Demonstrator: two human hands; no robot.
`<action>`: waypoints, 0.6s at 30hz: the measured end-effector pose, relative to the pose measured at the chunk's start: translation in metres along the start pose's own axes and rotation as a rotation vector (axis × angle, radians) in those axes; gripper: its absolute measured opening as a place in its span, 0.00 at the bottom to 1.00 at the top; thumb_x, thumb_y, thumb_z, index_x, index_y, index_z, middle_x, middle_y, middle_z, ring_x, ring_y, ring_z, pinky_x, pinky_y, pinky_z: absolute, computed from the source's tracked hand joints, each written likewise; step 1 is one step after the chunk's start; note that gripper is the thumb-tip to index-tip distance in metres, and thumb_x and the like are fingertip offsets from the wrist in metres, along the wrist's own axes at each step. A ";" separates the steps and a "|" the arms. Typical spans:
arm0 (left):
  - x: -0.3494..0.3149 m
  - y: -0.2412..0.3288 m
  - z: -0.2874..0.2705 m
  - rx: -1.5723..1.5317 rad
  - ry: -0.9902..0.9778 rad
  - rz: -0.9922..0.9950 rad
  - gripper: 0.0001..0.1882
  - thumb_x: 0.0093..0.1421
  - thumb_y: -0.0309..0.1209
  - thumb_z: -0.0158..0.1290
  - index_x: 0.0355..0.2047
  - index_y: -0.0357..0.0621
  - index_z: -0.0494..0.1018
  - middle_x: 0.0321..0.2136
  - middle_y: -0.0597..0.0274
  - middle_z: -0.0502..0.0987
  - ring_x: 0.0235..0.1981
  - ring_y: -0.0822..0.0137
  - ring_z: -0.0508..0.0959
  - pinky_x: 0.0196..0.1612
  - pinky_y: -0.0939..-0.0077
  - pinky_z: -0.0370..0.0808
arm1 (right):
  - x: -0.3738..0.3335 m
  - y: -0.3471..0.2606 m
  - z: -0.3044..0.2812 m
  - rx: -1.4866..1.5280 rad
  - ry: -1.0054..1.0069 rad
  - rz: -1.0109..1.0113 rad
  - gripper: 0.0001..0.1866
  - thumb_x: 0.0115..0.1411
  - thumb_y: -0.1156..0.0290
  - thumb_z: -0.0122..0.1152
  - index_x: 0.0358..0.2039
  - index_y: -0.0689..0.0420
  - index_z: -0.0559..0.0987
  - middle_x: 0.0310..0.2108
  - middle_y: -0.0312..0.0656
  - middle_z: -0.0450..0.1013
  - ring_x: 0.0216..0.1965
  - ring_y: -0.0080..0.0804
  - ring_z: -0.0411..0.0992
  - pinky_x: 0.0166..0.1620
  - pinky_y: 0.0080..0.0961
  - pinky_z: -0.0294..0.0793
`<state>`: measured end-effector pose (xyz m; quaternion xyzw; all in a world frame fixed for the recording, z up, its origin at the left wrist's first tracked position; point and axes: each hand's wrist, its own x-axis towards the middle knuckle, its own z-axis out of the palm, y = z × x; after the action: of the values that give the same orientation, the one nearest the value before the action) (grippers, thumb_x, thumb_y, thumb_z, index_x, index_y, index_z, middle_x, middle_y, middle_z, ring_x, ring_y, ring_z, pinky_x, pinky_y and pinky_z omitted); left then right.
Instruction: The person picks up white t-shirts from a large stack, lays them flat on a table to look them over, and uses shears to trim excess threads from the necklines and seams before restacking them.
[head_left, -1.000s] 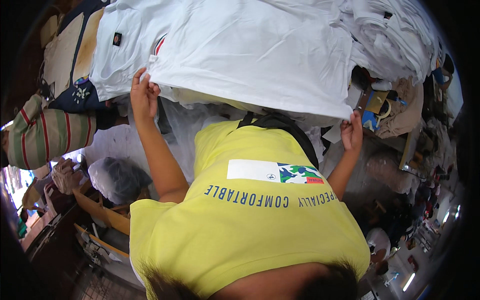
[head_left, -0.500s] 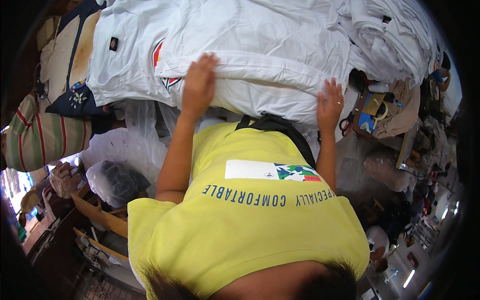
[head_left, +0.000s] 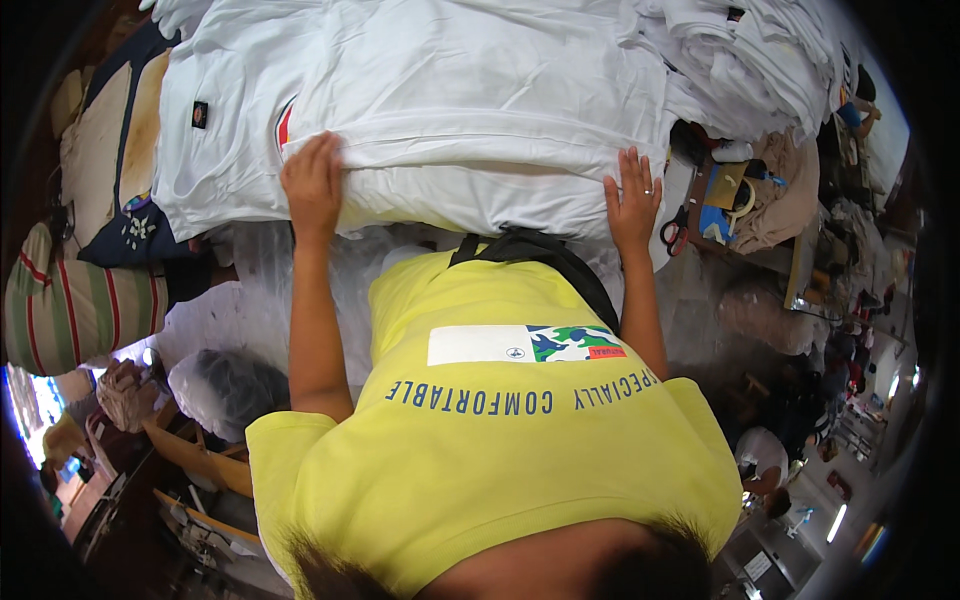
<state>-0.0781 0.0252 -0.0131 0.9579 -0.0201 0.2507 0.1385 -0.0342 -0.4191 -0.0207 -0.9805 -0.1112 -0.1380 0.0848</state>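
A white T-shirt [head_left: 450,85] lies spread over the table in front of me, with a long folded band of its cloth running across near the front edge. My left hand [head_left: 312,190] lies on the left end of that band with fingers stretched out; its fingertips are slightly smeared. Just past those fingers shows part of a red and black print [head_left: 285,125]. At the right end of the band rests my right hand [head_left: 633,205], its fingers extended on the cloth and a ring on one of them. A small black label [head_left: 200,115] marks the shirt's left part.
A heap of white shirts [head_left: 745,65] rises at the far right. Red-handled scissors [head_left: 675,232], a tape roll [head_left: 740,198] and brown cloth [head_left: 785,195] lie by my right hand. To the left are a person's striped garment [head_left: 85,305] and a plastic-wrapped bundle [head_left: 225,390].
My left hand has slid left along the folded band, toward its left end, covering more of the print. My right hand stays at the band's right end. The whole view has shifted slightly.
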 end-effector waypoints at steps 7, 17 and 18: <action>0.037 -0.042 -0.030 -0.199 -0.229 0.069 0.11 0.48 0.30 0.56 0.34 0.49 0.74 0.31 0.66 0.72 0.36 0.62 0.70 0.37 0.66 0.65 | 0.017 0.011 -0.018 0.631 0.151 0.273 0.10 0.58 0.70 0.53 0.38 0.58 0.76 0.37 0.41 0.74 0.40 0.32 0.71 0.42 0.22 0.67; 0.041 -0.052 -0.027 -0.091 -0.390 0.055 0.13 0.47 0.31 0.57 0.32 0.45 0.68 0.31 0.64 0.72 0.34 0.59 0.72 0.34 0.66 0.66 | 0.062 -0.036 -0.017 0.666 0.128 0.130 0.08 0.54 0.77 0.53 0.36 0.58 0.76 0.33 0.41 0.71 0.30 0.31 0.70 0.33 0.21 0.69; 0.042 -0.053 -0.027 -0.152 -0.399 0.037 0.13 0.47 0.29 0.57 0.32 0.43 0.67 0.31 0.63 0.72 0.34 0.58 0.72 0.34 0.65 0.67 | 0.067 -0.040 -0.018 0.664 0.085 0.106 0.09 0.53 0.76 0.55 0.36 0.58 0.75 0.34 0.41 0.71 0.31 0.32 0.71 0.34 0.22 0.70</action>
<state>-0.0487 0.0849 0.0167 0.9748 -0.0833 0.0562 0.1991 0.0143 -0.3712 0.0207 -0.8973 -0.0954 -0.1302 0.4109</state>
